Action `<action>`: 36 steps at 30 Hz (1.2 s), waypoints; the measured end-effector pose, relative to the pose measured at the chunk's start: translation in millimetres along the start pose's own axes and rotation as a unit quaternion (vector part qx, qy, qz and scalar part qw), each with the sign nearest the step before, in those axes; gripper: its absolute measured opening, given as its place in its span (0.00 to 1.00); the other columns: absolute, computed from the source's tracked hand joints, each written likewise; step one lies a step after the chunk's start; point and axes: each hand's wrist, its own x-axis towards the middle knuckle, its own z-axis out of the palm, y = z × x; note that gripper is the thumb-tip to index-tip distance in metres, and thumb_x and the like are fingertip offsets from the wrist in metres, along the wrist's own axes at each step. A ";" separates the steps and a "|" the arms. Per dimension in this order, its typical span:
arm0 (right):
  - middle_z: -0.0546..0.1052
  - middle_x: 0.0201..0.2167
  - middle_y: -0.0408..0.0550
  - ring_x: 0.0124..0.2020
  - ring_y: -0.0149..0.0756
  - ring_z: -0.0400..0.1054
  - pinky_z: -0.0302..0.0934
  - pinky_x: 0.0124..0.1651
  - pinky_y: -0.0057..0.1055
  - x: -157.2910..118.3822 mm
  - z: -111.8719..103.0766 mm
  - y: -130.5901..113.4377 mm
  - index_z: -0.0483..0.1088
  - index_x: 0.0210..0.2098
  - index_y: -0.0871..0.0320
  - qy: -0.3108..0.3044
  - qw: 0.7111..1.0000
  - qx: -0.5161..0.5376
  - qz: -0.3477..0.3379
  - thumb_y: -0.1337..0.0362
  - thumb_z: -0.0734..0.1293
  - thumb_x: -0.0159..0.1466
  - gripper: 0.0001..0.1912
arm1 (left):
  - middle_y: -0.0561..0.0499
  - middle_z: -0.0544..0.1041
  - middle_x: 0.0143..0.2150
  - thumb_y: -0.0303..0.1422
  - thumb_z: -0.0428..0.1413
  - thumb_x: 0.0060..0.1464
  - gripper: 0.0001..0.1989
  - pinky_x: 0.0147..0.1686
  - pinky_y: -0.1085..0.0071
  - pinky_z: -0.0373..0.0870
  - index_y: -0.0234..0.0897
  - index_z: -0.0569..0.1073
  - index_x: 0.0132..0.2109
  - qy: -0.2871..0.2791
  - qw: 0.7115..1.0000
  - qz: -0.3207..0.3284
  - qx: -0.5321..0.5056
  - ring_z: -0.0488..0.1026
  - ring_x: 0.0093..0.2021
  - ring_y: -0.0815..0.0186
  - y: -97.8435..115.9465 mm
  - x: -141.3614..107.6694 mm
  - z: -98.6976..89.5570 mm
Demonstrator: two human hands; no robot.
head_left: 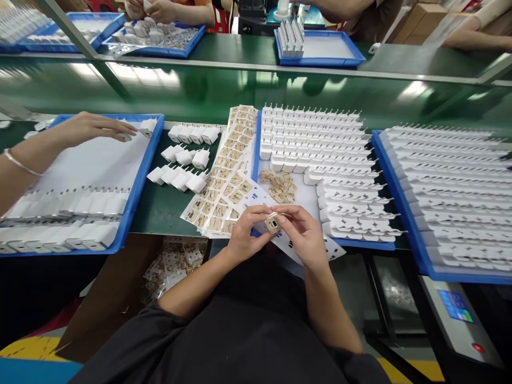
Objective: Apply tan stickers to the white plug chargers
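Observation:
Between both hands, close to my body, is a charger plug (272, 223) whose port face, covered by a tan sticker, is turned toward me. My left hand (248, 230) grips it from the left, fingers closed around it. From the other side my right hand (303, 233) holds it too, its thumb pressed at the sticker's edge. Sheets of tan stickers (230, 170) lie just left of my hands, and a pile of loose tan pieces (279, 188) is behind them. Rows of white charger plugs (316, 138) stand in the blue tray (256, 154) beyond.
Several white plugs (182, 178) sit left of the sheets. A co-worker's hand (96, 128) reaches over the left blue tray (150, 160). Another full tray (416, 234) is at right. A metal rail (240, 68) crosses the bench; below stands a box with scraps (176, 261).

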 end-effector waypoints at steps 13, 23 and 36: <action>0.77 0.40 0.49 0.40 0.40 0.74 0.71 0.44 0.39 11.2 -22.0 5.6 0.73 0.47 0.53 0.197 0.923 -0.292 -0.154 0.62 0.63 0.70 0.09 | 0.44 0.76 0.49 0.33 0.67 0.55 0.19 0.49 0.60 0.77 0.41 0.68 0.49 0.003 0.991 -0.128 -0.043 0.76 0.52 0.59 -0.1 -2.6 1.3; 0.79 0.36 0.51 0.39 0.46 0.74 0.65 0.45 0.43 -7.7 -25.9 9.3 0.74 0.47 0.58 0.067 0.839 -0.527 -0.115 0.54 0.62 0.71 0.16 | 0.45 0.76 0.49 0.34 0.66 0.56 0.18 0.50 0.60 0.76 0.41 0.69 0.50 0.011 0.991 -0.125 -0.044 0.76 0.51 0.59 0.5 -1.9 3.2; 0.78 0.32 0.49 0.33 0.43 0.73 0.69 0.39 0.42 2.9 -43.7 37.5 0.76 0.48 0.55 0.008 0.891 -0.445 -0.087 0.48 0.61 0.68 0.22 | 0.43 0.77 0.48 0.42 0.66 0.54 0.22 0.50 0.56 0.76 0.42 0.67 0.51 0.054 0.990 -0.101 -0.082 0.78 0.49 0.56 5.6 6.9 -12.7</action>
